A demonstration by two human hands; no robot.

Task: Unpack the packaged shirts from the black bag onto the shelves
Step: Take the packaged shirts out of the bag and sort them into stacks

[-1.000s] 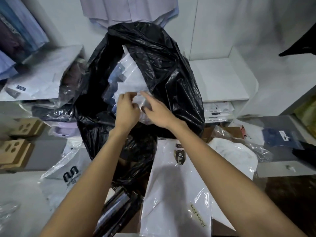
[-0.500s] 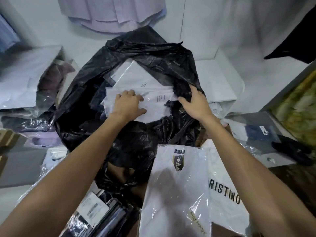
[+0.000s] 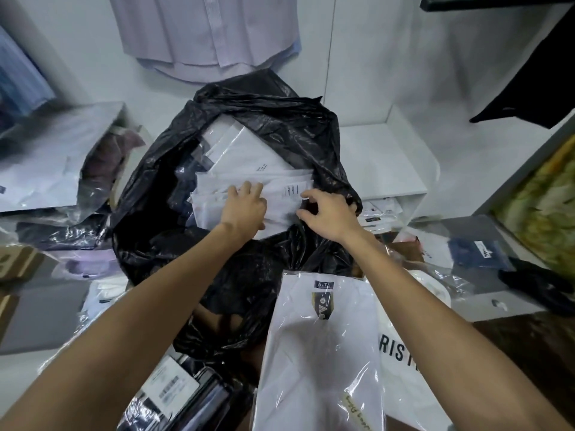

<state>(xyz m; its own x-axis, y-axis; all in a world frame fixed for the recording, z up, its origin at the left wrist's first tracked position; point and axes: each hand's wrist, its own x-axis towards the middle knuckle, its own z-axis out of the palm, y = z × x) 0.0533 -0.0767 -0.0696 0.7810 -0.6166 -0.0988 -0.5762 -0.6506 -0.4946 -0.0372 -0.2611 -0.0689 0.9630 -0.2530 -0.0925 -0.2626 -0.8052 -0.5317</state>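
Observation:
The black bag (image 3: 280, 119) stands open in the middle, with a stack of white packaged shirts (image 3: 245, 154) showing in its mouth. My left hand (image 3: 245, 208) lies on the near part of the stack, its fingers bent down over the top packaged shirt (image 3: 280, 192) and the thumb at its near edge. My right hand (image 3: 329, 216) is at the right edge of the same package, beside the bag's rim, with curled fingers and thumb pinching that edge. A bare white shelf (image 3: 382, 163) stands just right of the bag.
A lower shelf (image 3: 378, 214) holds several packaged shirts. A white packaged shirt (image 3: 320, 353) lies in front of me, with dark packages (image 3: 180, 387) to its left. More packaged shirts (image 3: 46, 163) pile up on the left. A pale shirt (image 3: 211, 35) hangs above the bag.
My right hand has left the bag's right rim and moved left onto the edge of the top package. My left hand's fingers have bent down over the stack.

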